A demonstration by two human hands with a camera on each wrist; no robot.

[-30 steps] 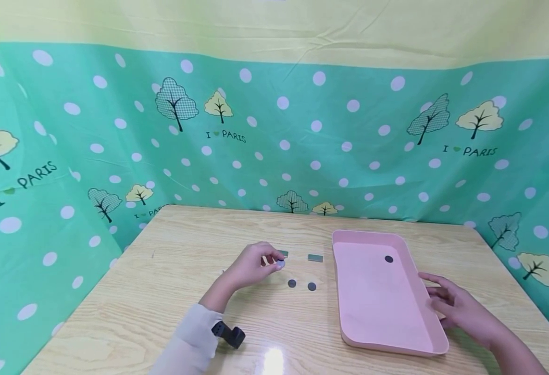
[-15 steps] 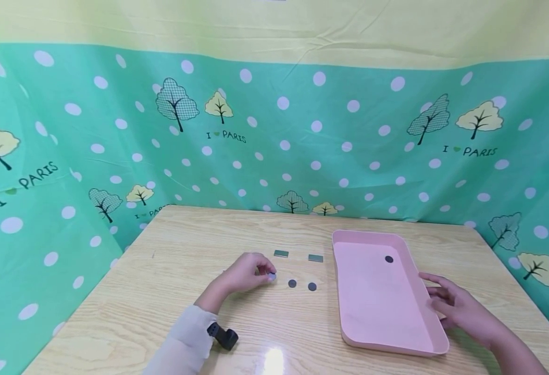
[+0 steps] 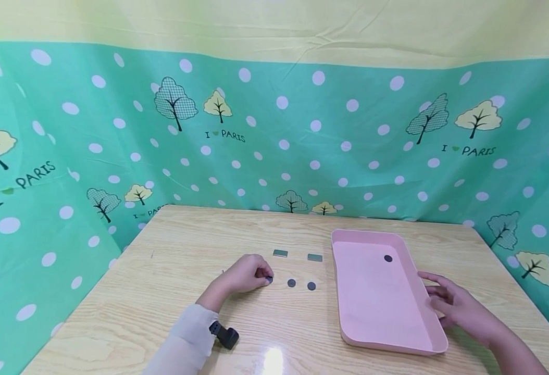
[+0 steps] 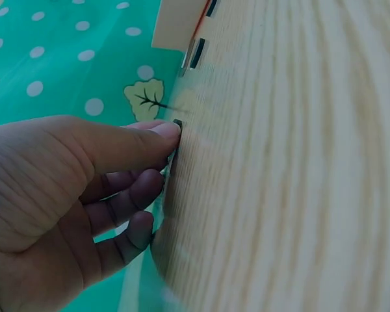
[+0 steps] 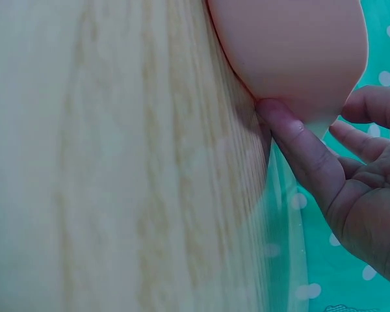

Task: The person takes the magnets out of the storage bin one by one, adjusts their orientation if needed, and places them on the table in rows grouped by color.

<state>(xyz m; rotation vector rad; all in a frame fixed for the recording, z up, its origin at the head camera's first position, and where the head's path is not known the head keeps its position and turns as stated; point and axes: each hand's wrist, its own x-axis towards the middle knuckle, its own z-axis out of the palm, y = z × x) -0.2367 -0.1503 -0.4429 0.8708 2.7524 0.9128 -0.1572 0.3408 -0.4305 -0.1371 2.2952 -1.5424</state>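
In the head view my left hand (image 3: 243, 274) is low over the table, pinching a small dark round disc (image 3: 269, 279) between thumb and fingertips. The left wrist view shows the disc's dark edge (image 4: 177, 123) at the thumb tip, right at the tabletop. Two similar grey discs (image 3: 301, 284) lie in a row to its right. A pink rectangular tray (image 3: 377, 312) stands further right, with one dark disc (image 3: 388, 258) inside. My right hand (image 3: 462, 310) rests against the tray's right wall, its thumb (image 5: 299, 140) touching the outer side low down.
Two small grey-green rectangular pieces, a left one (image 3: 280, 253) and a right one (image 3: 315, 257), lie behind the discs. The wooden table (image 3: 199, 229) ends at a green dotted curtain (image 3: 237, 172). A black wrist camera (image 3: 225, 335) is strapped over the left sleeve.
My left hand has drawn back toward the near left and lowered the disc to the tabletop, uncovering the left rectangular piece. The right hand and tray have stayed put.
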